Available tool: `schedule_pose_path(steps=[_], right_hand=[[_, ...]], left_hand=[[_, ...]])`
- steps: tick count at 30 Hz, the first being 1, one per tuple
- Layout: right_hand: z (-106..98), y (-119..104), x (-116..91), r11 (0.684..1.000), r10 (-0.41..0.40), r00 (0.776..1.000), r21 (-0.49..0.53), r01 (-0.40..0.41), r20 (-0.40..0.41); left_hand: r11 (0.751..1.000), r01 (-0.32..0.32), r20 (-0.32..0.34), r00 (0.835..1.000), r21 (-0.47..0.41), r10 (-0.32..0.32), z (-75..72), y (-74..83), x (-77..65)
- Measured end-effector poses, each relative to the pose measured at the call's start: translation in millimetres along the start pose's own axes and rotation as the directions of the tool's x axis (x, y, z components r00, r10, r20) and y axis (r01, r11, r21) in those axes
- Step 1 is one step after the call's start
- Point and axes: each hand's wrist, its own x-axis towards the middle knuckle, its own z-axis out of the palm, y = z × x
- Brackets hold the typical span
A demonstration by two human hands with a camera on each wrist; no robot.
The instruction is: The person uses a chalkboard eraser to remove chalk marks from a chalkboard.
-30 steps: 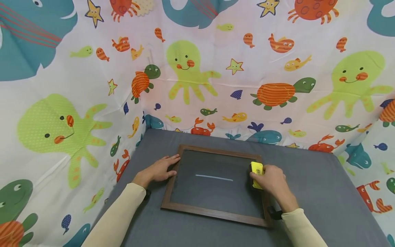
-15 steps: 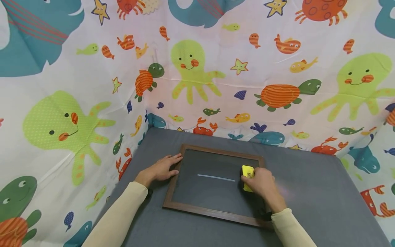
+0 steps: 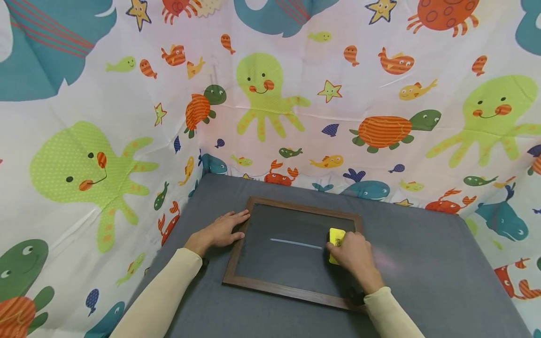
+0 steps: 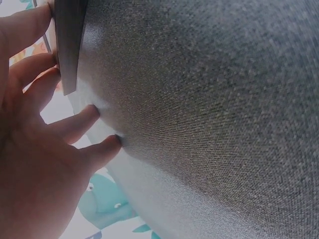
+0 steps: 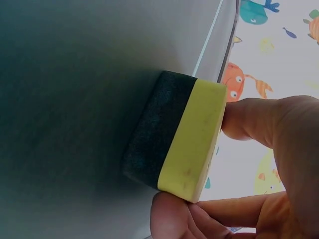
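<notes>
A small chalkboard (image 3: 287, 267) with a brown wooden frame lies on the grey cloth. One straight, pale chalk line (image 3: 293, 243) runs across its middle. My right hand (image 3: 355, 256) grips a board eraser (image 5: 172, 134) between thumb and fingers. The eraser has a yellow back and a dark felt side, which faces the board by the line's right end. My left hand (image 3: 217, 231) rests at the frame's left side, fingers spread. In the left wrist view, some fingertips touch the wooden frame (image 4: 67, 50) and others press on the cloth.
Grey cloth (image 3: 422, 272) covers the table around the board. Behind and on both sides hangs a white curtain (image 3: 296, 131) printed with octopuses, turtles, crabs and fish. A dark wrist strap (image 3: 357, 296) sits at the right sleeve's cuff.
My right hand has moved the eraser leftward from the frame's right side to the right end of the chalk line. My left hand has stayed at the frame. The head view has shifted slightly.
</notes>
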Motion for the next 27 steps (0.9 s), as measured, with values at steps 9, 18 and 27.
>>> schedule_pose_path(steps=[9, 18, 27], right_hand=[[7.0, -31.4, 0.6, 1.000, 0.005, 1.000, 0.011, -0.005, -0.001], [20.7, -71.7, 5.6, 0.999, 0.023, 1.000, 0.027, -0.023, 0.010], [31.6, -120.0, 10.7, 0.999, 0.019, 0.999, 0.029, -0.020, 0.051]], left_hand=[[1.000, -0.001, 0.003, 1.000, 0.017, 0.001, -0.8, -1.8, 0.7], [1.000, 0.007, -0.004, 1.000, 0.011, -0.007, 0.6, -3.1, 0.0], [1.000, 0.006, -0.009, 1.000, 0.008, -0.006, 0.7, -0.7, 0.0]])
